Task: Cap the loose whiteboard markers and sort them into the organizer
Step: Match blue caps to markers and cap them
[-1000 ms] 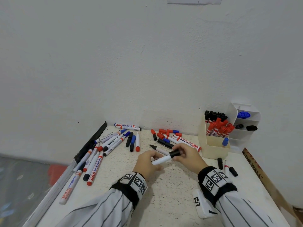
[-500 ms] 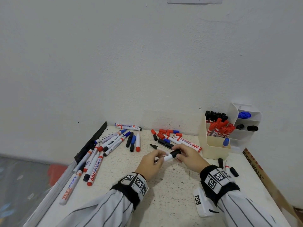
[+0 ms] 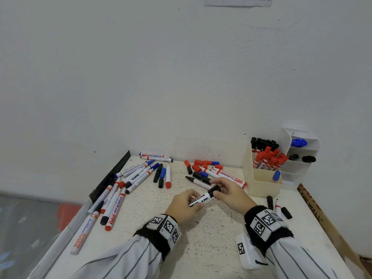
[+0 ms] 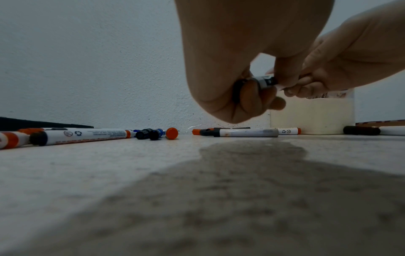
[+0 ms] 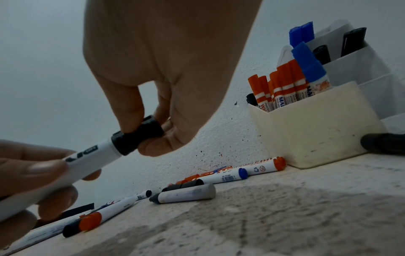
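Observation:
Just above the table's middle I hold a white black-capped marker [image 3: 203, 198] between both hands. My left hand [image 3: 186, 205] grips its white barrel [image 5: 87, 159]. My right hand [image 3: 227, 191] pinches the black cap [image 5: 138, 136], which sits on the marker's end. The cream organizer [image 3: 261, 182] stands at the back right with red and black markers upright in it. Loose markers [image 3: 128, 182] and loose caps [image 3: 201, 168] lie on the table behind and left of my hands.
A white tiered holder [image 3: 302, 158] with blue and black caps stands right of the organizer, against the wall. An uncapped black marker [image 3: 196, 181] lies just behind my hands. A few caps [image 3: 281, 210] lie near the right edge. A black strip [image 3: 110, 176] lines the left edge.
The black cap has been pushed down onto the marker between my hands. Both hands stayed near the table's middle, shifting slightly.

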{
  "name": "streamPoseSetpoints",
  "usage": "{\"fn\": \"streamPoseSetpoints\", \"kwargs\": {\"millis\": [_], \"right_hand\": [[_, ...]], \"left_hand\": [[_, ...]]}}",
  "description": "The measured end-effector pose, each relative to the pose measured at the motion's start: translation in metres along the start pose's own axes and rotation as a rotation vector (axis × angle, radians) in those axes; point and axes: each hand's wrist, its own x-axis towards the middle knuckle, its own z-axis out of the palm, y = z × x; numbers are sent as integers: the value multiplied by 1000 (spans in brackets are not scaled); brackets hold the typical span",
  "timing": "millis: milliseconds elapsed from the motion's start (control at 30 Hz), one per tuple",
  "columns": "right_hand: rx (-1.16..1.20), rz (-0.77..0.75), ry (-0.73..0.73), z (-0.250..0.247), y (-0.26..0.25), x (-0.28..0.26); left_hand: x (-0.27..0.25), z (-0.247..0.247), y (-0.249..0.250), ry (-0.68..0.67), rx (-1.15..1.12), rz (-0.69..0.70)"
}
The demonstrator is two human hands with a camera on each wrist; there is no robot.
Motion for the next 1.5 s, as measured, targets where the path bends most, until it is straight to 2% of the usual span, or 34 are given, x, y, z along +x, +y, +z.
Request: {"fn": "streamPoseSetpoints", "kwargs": {"millis": [233, 467, 567, 667, 767, 1000, 1200, 1400, 1500], "right_hand": [[91, 22, 33, -4, -4, 0], [-35, 101, 91, 0, -9, -1], [-23, 115, 62, 2, -14, -3], [24, 160, 96, 4, -25, -8], [2, 64, 96, 5, -31, -13], [64, 53, 236, 9, -41, -20], [166, 40, 248, 13, -39, -23], [226, -81, 202, 10, -38, -25], [238, -133, 194, 8, -38, -28]], "left_hand": [[-4, -4, 8, 88, -52, 74], [-9, -9, 15, 123, -74, 107], [-12, -11, 19, 103, -58, 102], [-14, -11, 25, 49, -10, 90], [-17, -13, 33, -14, -18, 61], [-26, -17, 53, -63, -6, 13], [-35, -23, 64, -240, -283, -193], [-41, -25, 71, -404, -488, -410], [-40, -27, 75, -448, -508, -433]]}}
